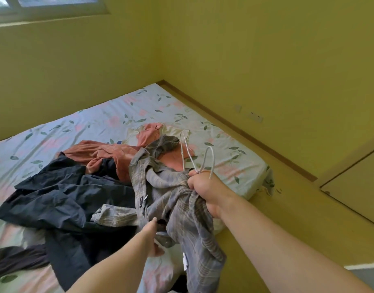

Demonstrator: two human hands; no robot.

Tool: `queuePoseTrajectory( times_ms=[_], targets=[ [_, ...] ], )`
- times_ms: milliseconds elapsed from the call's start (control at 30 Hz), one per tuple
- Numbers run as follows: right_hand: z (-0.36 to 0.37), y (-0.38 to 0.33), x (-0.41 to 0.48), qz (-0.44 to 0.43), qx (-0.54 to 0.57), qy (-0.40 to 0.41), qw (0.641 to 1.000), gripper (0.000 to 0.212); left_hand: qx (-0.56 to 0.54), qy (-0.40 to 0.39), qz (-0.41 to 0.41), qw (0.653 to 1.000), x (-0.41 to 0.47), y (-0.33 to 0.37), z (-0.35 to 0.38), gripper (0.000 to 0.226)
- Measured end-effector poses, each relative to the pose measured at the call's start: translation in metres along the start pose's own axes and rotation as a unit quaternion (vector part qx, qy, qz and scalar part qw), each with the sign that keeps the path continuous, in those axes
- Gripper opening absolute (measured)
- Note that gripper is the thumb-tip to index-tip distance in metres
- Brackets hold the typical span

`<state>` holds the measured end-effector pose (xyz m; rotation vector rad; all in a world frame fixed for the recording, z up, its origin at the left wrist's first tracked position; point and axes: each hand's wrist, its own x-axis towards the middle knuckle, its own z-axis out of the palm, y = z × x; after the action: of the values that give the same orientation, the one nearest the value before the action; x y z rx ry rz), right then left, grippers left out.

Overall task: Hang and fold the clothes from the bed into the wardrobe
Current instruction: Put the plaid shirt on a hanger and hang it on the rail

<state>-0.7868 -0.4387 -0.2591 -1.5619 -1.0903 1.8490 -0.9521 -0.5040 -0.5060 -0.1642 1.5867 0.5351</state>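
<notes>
Clenching the right hand (pixel 205 190) hard, its grip closed round two things at once: the neck of a white hanger (pixel 191 157) and a bunched fistful of the grey checked shirt (pixel 160 187). Holding both just above the near corner of the bed (pixel 139 106), with the hanger's hook and wire arms poking up and away past the knuckles and the shirt trailing down and back toward the body. Reaching the left hand (pixel 154 235) in from below, thumb against the shirt's lower folds; not showing clearly whether that grip is closed on cloth or only touching it. Lying on the sheet beyond, a dark blue garment (pixel 65 197) to the left and an orange garment (pixel 118 153) farther back.

Judging the next move as threading the hanger into the shirt, and that as hinging on the neck opening: sitting left of the right fist, marked by the label, and much nearer the left hand. Probably calling for the left hand to spread the collar. Risking a tangle, with wire and cloth jammed in one fist.
</notes>
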Motion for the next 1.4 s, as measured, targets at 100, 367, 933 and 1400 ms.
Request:
queuePoseTrajectory(
  times_ms=[100,367,933,1400],
  targets=[
    [0.003,-0.016,-0.004,0.000,0.000,-0.011,1.000,0.039,-0.143,-0.030,-0.011,0.989,-0.023,0.010,0.018,0.067],
    [-0.033,-0.046,-0.006,-0.001,0.005,0.032,0.999,0.037,-0.378,-0.035,0.031,0.925,0.007,0.035,0.002,0.036],
    [-0.043,-0.052,-0.010,0.034,0.032,-0.007,0.999,0.024,-0.167,-0.013,-0.091,0.982,-0.005,0.030,0.010,0.064],
    [-0.093,-0.068,-0.037,-0.001,-0.002,0.018,1.000,0.031,-0.054,0.085,0.124,0.987,0.041,0.069,0.011,0.053]
  ],
)
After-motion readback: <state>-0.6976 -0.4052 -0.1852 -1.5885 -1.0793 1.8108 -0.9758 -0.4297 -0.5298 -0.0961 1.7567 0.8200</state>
